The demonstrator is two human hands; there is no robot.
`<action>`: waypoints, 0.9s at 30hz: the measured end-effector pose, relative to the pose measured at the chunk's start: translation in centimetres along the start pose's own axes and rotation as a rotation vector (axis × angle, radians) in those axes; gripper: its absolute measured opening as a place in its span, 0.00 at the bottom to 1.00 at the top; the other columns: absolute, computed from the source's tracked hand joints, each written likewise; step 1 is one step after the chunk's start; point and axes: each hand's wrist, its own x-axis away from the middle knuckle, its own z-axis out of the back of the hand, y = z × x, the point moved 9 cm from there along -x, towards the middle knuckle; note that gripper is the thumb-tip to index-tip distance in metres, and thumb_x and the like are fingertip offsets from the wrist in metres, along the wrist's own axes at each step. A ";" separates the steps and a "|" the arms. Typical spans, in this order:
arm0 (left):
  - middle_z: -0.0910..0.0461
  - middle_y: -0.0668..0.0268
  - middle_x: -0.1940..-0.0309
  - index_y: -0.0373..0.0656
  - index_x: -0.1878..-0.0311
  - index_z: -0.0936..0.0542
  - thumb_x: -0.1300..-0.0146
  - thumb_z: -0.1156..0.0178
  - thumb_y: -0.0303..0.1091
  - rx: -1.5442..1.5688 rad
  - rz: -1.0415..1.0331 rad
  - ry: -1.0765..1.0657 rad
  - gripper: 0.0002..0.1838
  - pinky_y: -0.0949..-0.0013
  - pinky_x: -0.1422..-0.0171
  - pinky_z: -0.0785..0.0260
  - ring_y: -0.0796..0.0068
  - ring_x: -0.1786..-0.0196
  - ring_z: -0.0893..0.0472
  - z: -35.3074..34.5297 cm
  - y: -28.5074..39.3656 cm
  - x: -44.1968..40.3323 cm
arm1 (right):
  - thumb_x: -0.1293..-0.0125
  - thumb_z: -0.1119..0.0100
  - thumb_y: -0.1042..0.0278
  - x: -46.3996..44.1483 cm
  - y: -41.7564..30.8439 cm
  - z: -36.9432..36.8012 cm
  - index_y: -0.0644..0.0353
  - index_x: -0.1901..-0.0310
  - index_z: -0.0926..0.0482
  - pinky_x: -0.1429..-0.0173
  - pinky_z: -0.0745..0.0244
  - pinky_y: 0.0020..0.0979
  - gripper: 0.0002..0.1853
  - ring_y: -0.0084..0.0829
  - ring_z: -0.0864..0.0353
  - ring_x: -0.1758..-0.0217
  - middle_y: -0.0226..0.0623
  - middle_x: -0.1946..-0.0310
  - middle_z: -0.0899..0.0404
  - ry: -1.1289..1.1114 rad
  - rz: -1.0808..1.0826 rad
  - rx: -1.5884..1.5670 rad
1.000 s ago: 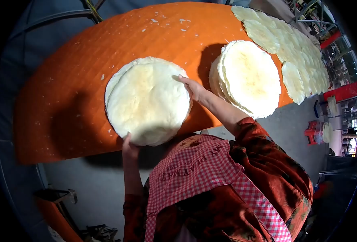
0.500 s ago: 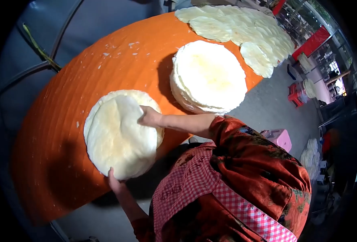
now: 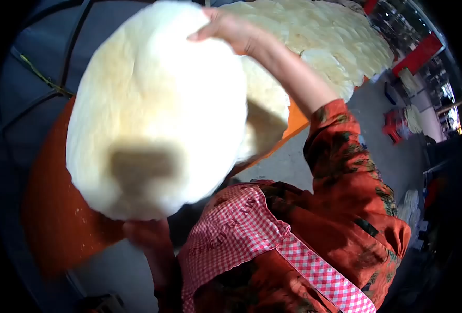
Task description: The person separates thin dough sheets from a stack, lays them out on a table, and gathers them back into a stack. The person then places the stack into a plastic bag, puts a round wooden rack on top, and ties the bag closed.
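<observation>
A large pale round flatbread [image 3: 153, 104] is raised close to the camera, with a dark shadow across its lower part. Whether more rounds lie under it I cannot tell. My right hand [image 3: 223, 28] grips its upper right edge, thumb on top and fingers partly behind. At the bottom edge is my left hand [image 3: 145, 232], blurred and in shadow, its fingers mostly hidden by the bread. Behind the lifted round, a thick stack of flatbreads [image 3: 265, 107] is partly covered from view.
The orange-covered table [image 3: 53, 208] curves along the left. Many thin rounds [image 3: 325, 31] lie overlapping at its far end. Beyond the table edge are a red stool [image 3: 392, 125] and grey floor [image 3: 366, 112]. Dark sheeting with metal bars [image 3: 74, 41] stands at the upper left.
The flatbread has come up off the table toward the camera, now looking larger and higher. My right hand moved up and forward with it; my left hand stays near its lower edge.
</observation>
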 end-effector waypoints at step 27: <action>0.26 0.60 0.46 0.40 0.37 0.36 0.34 0.48 0.33 0.603 0.727 0.289 0.23 0.53 0.46 0.27 0.60 0.45 0.25 -18.6 -17.8 7.2 | 0.45 0.31 0.64 -1.3 23.0 15.1 0.63 0.41 0.28 0.47 0.25 0.32 0.30 0.32 0.20 0.52 0.40 0.53 0.20 -0.237 -0.297 0.769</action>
